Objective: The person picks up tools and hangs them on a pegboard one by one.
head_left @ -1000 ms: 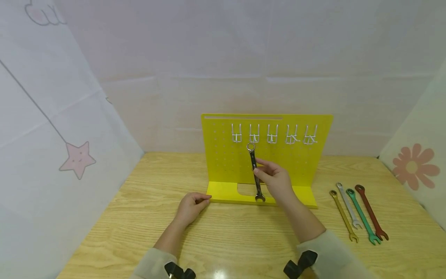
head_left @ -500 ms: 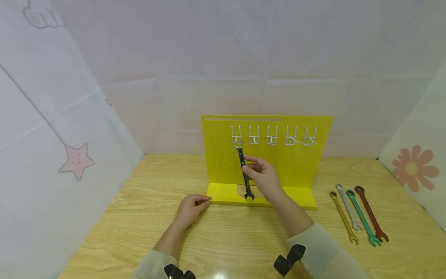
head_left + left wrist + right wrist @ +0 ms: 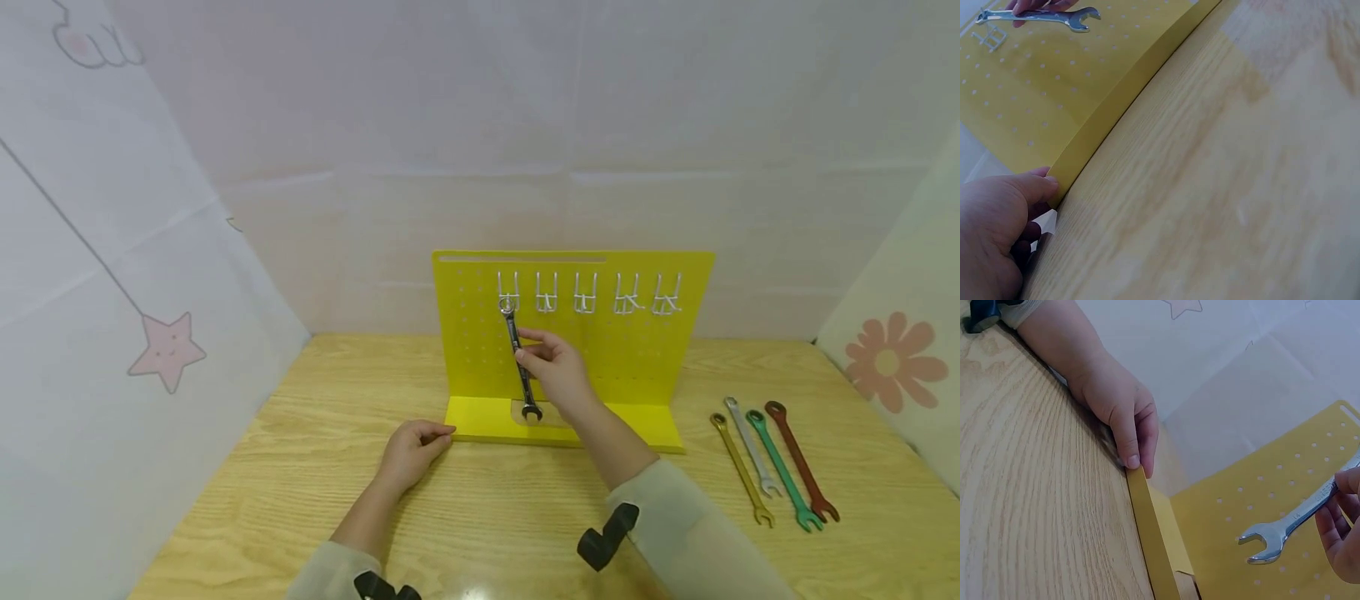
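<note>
My right hand [image 3: 558,371] pinches a shiny dark combination wrench [image 3: 519,362] by the middle of its shank, thumb in front. The wrench hangs nearly upright, ring end up, open end [image 3: 1266,540] down. Its ring overlaps the leftmost white wire hook [image 3: 508,283] in the head view; whether it is on the prong I cannot tell. Several such hooks line the upper part of the yellow pegboard [image 3: 480,358]. My left hand [image 3: 408,454] pinches the front left corner of the pegboard's base [image 3: 1063,172] between thumb and fingers.
To the right on the wooden table [image 3: 322,500] lie a gold wrench [image 3: 741,467], a silver wrench [image 3: 752,446], a green wrench [image 3: 783,469] and a red wrench [image 3: 801,458], side by side. A white printed cloth [image 3: 480,150] stands behind and at both sides.
My right hand has carried the wrench leftward from near the second hook to the leftmost one, then slightly upward toward it. My left hand has stayed on the base corner.
</note>
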`<action>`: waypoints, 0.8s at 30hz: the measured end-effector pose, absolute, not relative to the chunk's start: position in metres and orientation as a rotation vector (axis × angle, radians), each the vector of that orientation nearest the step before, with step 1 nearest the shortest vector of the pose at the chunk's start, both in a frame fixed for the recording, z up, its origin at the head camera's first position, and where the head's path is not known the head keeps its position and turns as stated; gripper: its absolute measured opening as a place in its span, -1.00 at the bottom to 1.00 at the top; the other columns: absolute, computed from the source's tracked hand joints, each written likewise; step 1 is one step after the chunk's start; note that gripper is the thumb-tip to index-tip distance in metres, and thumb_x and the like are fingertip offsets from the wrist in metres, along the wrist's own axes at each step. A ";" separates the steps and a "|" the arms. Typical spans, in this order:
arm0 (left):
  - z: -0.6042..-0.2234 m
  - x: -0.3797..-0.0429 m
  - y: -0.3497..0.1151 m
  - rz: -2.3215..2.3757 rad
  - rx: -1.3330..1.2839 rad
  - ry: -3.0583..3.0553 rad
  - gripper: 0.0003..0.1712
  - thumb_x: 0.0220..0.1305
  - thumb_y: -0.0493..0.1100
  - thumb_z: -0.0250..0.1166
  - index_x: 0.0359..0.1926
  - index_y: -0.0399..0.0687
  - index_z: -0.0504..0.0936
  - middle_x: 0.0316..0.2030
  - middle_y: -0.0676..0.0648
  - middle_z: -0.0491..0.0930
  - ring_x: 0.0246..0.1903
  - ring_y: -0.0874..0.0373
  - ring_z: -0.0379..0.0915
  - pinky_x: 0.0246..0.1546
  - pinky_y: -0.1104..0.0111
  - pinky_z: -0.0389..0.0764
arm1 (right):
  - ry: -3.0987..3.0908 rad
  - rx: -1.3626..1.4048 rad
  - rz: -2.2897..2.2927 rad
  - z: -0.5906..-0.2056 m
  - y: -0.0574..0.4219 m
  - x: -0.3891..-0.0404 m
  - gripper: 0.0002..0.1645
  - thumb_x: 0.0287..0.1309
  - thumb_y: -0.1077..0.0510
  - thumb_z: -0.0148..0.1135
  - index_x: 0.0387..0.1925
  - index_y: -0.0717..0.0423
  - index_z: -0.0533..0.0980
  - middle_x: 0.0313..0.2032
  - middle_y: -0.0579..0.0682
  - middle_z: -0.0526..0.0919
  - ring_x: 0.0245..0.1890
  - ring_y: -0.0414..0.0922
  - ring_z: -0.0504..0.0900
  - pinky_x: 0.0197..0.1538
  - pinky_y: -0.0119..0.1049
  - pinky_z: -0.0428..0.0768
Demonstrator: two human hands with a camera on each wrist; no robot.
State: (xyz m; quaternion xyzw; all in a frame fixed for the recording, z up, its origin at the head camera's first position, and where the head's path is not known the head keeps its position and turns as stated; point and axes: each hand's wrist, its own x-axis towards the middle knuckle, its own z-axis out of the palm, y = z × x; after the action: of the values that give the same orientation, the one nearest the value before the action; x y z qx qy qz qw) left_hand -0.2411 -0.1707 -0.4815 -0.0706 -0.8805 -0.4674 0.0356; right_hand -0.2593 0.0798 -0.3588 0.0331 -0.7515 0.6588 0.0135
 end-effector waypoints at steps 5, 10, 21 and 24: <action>-0.482 -0.241 -0.171 -1.434 -0.224 -2.703 -0.85 0.24 -0.25 0.35 -0.18 -0.06 0.79 -0.16 -0.02 0.69 -0.19 0.20 0.52 -0.17 0.37 0.52 | -2.350 0.067 2.040 -0.359 0.079 -0.267 -0.59 0.32 0.17 0.22 0.18 -0.09 0.54 -0.07 0.11 0.65 -0.11 -0.08 0.63 -0.01 -0.23 0.64; -0.483 -0.241 -0.171 -1.447 -0.231 -2.699 -0.85 0.25 -0.25 0.35 -0.18 -0.06 0.78 -0.17 -0.02 0.70 -0.21 0.22 0.52 -0.19 0.40 0.52 | -2.334 0.055 2.031 -0.361 0.078 -0.273 -0.60 0.31 0.18 0.22 0.17 -0.05 0.55 -0.11 0.09 0.66 -0.14 -0.10 0.63 -0.04 -0.25 0.63; -0.483 -0.241 -0.171 -1.456 -0.238 -2.685 -0.85 0.25 -0.26 0.34 -0.18 -0.07 0.78 -0.18 -0.03 0.71 -0.25 0.24 0.51 -0.24 0.45 0.51 | -2.330 0.052 2.019 -0.363 0.074 -0.280 -0.58 0.32 0.19 0.21 0.19 -0.02 0.53 -0.06 0.12 0.65 -0.13 -0.08 0.61 -0.04 -0.23 0.62; -0.482 -0.241 -0.171 -1.461 -0.240 -2.683 -0.85 0.24 -0.26 0.34 -0.18 -0.08 0.78 -0.18 -0.04 0.71 -0.27 0.24 0.51 -0.26 0.45 0.51 | -2.316 0.036 2.027 -0.363 0.074 -0.280 -0.60 0.32 0.19 0.22 0.18 0.00 0.54 -0.04 0.14 0.65 -0.10 -0.07 0.62 -0.03 -0.23 0.62</action>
State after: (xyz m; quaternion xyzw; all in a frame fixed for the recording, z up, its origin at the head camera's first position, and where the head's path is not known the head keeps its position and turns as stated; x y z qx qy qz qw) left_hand -0.2409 -0.1713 -0.4820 -0.0784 -0.8749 -0.4764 0.0385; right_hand -0.2804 0.0736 -0.3626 0.0117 -0.7521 0.6581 0.0318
